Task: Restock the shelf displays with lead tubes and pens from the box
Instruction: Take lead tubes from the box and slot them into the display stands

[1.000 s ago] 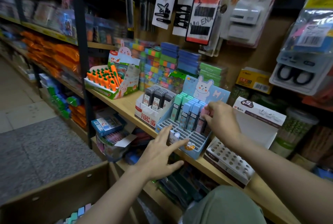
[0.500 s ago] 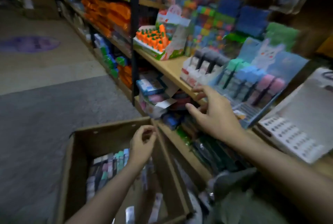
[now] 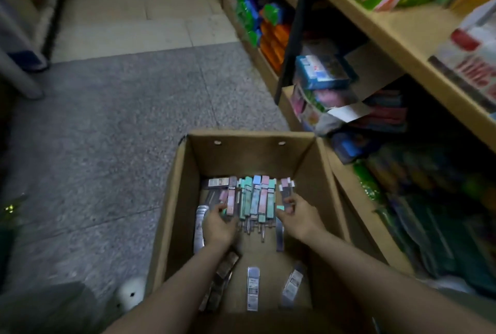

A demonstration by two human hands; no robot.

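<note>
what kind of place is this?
Most likely a stationery shop aisle. Wooden shelves on the right are packed with boxed, colourful goods, a cardboard box of pastel lead tubes sits on the speckled floor, and both hands reach into it, as if restocking.

1. One cardboard box [image 3: 241,156] stood on the floor.
2. Two hands were inside it, the left hand [image 3: 218,226] and the right hand [image 3: 300,219].
3. About ten pastel lead tubes [image 3: 255,196] lay bunched near the box's far wall; blur prevented an exact count.
4. Two grey packets [image 3: 252,288] lay near its near edge.
</note>
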